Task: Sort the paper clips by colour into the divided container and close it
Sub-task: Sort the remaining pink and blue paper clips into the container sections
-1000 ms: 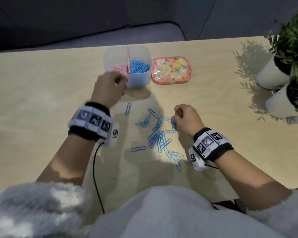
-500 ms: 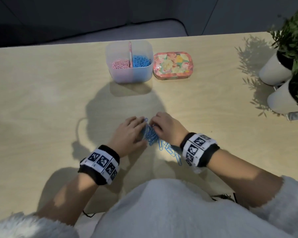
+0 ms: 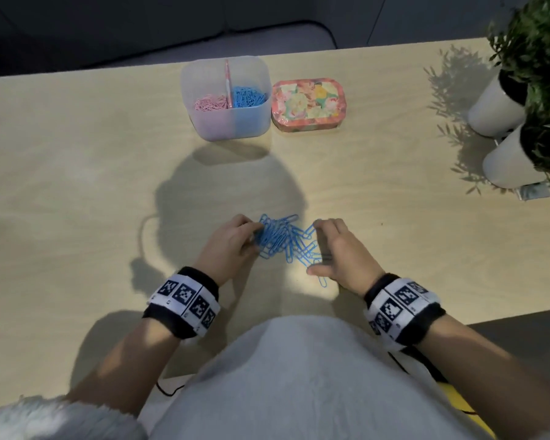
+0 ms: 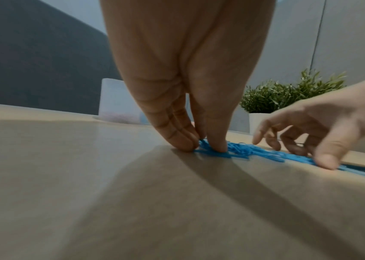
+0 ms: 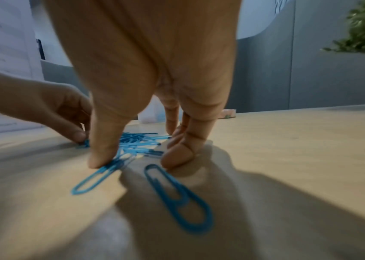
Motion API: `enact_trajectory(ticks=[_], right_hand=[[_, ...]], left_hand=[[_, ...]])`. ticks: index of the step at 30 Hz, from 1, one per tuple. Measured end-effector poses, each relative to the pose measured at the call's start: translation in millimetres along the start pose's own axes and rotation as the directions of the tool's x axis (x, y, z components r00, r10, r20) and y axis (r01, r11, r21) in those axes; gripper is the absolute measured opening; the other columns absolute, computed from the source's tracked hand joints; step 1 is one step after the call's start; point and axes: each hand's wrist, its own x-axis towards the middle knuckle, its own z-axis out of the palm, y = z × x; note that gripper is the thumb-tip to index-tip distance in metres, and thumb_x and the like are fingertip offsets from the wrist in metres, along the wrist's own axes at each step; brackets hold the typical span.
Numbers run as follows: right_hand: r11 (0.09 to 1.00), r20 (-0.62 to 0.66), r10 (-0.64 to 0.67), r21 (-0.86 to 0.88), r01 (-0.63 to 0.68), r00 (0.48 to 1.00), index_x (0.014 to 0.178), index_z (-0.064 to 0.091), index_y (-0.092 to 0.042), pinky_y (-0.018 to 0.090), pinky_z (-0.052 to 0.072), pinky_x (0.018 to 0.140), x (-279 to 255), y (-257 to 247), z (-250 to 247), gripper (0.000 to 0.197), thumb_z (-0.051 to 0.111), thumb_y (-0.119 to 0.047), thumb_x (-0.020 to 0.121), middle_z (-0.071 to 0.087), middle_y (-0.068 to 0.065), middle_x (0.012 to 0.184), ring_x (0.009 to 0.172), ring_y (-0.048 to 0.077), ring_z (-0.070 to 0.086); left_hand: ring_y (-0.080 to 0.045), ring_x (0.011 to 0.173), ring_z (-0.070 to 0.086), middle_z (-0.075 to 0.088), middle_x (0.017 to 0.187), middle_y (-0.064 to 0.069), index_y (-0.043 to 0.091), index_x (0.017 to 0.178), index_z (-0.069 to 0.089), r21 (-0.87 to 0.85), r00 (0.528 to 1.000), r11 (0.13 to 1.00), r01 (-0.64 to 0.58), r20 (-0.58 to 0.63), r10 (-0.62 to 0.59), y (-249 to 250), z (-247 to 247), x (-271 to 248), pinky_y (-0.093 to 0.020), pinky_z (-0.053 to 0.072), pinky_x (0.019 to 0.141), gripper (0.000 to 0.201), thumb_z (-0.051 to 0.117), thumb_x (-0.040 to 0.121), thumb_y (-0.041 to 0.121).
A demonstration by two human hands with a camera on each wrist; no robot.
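A heap of blue paper clips [image 3: 283, 241] lies on the wooden table [image 3: 77, 185] between my hands. My left hand [image 3: 254, 239] pinches the heap's left edge between thumb and fingertips [image 4: 183, 142], with clips [image 4: 239, 151] bunched under them. My right hand [image 3: 315, 249] straddles the right side, thumb tip pressing one clip [image 5: 96, 177] flat and fingers [image 5: 177, 158] touching the table. One loose clip [image 5: 177, 197] lies just behind that hand. The translucent divided container [image 3: 226, 125] stands open at the back, pink clips [image 3: 210, 103] left and blue clips [image 3: 248, 96] right.
The floral lid [image 3: 308, 104] lies right of the container. Two white pots with green plants [image 3: 502, 160] stand at the right edge. The table's near edge is close to my body, and a black cable [image 3: 169, 390] hangs there.
My left hand came back from the container to the clips. Both hands raked the scattered clips into one heap, then drew slightly apart, so the heap shows between them.
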Motion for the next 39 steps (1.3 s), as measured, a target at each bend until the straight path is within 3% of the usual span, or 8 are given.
enact_trajectory(ticks=[4, 8, 10, 17, 22, 27, 35, 39], right_hand=[[0.998, -0.044, -0.028, 0.051, 0.030, 0.999, 0.125, 0.047, -0.009, 0.036, 0.043, 0.094, 22, -13, -8, 0.068, 0.080, -0.022, 0.067, 0.048, 0.014, 0.117, 0.107, 0.031, 0.054], [0.997, -0.026, -0.043, -0.058, 0.041, 0.999, 0.128, 0.044, -0.012, 0.040, 0.044, 0.095, 30, -14, -23, 0.085, 0.084, -0.038, 0.057, 0.044, 0.011, 0.121, 0.114, 0.028, 0.045], [0.990, -0.009, -0.069, -0.121, 0.067, 0.998, 0.120, 0.046, -0.014, 0.041, 0.047, 0.085, 29, -22, -19, 0.084, 0.084, -0.043, 0.051, 0.043, 0.009, 0.117, 0.110, 0.026, 0.042], [0.977, -0.022, -0.137, -0.165, 0.132, 0.990, 0.122, 0.051, -0.015, 0.044, 0.049, 0.085, 35, -45, 5, 0.045, 0.065, -0.029, 0.081, 0.044, 0.009, 0.113, 0.106, 0.025, 0.044], [0.994, -0.048, -0.099, -0.055, 0.096, 0.994, 0.112, 0.052, -0.010, 0.037, 0.046, 0.085, 39, -55, 7, 0.034, 0.064, -0.013, 0.080, 0.049, 0.011, 0.113, 0.104, 0.027, 0.048], [0.997, -0.024, -0.063, 0.053, 0.064, 0.998, 0.099, 0.055, -0.008, 0.032, 0.042, 0.075, 52, -64, 7, 0.023, 0.060, -0.003, 0.077, 0.058, 0.015, 0.105, 0.094, 0.031, 0.055], [0.990, -0.008, -0.009, 0.140, 0.010, 1.000, 0.077, 0.068, -0.001, 0.014, 0.037, 0.050, 76, -54, -33, 0.006, 0.066, 0.000, 0.071, 0.058, 0.006, 0.067, 0.057, 0.009, 0.052], [0.910, -0.032, 0.026, 0.415, -0.010, 0.999, 0.049, 0.055, -0.016, 0.016, 0.049, 0.042, 103, -72, -78, 0.038, 0.066, 0.010, 0.075, 0.054, 0.012, 0.062, 0.036, 0.005, 0.052]], left_hand=[[-0.032, 0.095, 0.058, 0.052, 0.115, -0.015, 0.007, 0.122, 0.055, 0.032, 1.000, 0.999, -0.001, 0.001, 0.001, 9, -5, 11, -0.037, 0.047, 0.085, 0.046, 0.068, 0.079, 0.017], [-0.030, 0.114, 0.045, 0.038, 0.132, -0.013, 0.013, 0.136, 0.037, 0.110, 0.994, 0.994, -0.023, 0.109, 0.011, 7, -14, 12, -0.039, 0.040, 0.102, 0.097, 0.084, 0.056, 0.038], [-0.030, 0.121, 0.036, 0.031, 0.141, -0.010, 0.015, 0.139, 0.031, 0.234, 0.982, 0.969, -0.075, 0.188, 0.031, 9, -8, 13, -0.039, 0.035, 0.105, 0.102, 0.082, 0.055, 0.042], [-0.031, 0.108, 0.047, 0.051, 0.124, -0.012, 0.012, 0.129, 0.050, 0.236, 0.986, 0.962, -0.139, 0.120, 0.114, 2, -5, 22, -0.037, 0.040, 0.094, 0.054, 0.066, 0.080, 0.029], [-0.033, 0.089, 0.055, 0.059, 0.102, -0.016, 0.005, 0.111, 0.061, 0.186, 0.987, 0.969, -0.161, 0.043, 0.156, 5, -1, 25, -0.035, 0.042, 0.079, 0.026, 0.058, 0.086, 0.011], [-0.037, 0.083, 0.057, 0.060, 0.094, -0.022, -0.002, 0.100, 0.062, 0.129, 0.993, 0.984, -0.119, 0.009, 0.119, 9, -2, 28, -0.032, 0.034, 0.066, 0.019, 0.057, 0.083, 0.003], [-0.032, 0.091, 0.057, 0.062, 0.099, -0.015, 0.004, 0.099, 0.060, 0.040, 0.997, 0.998, 0.052, -0.061, -0.050, -5, -16, 20, -0.035, 0.041, 0.077, 0.017, 0.058, 0.082, 0.003], [-0.032, 0.094, 0.057, 0.063, 0.101, -0.015, 0.006, 0.101, 0.059, 0.061, 0.997, 0.995, 0.073, -0.035, -0.071, -10, -18, 18, -0.036, 0.040, 0.077, 0.017, 0.055, 0.084, 0.004]])
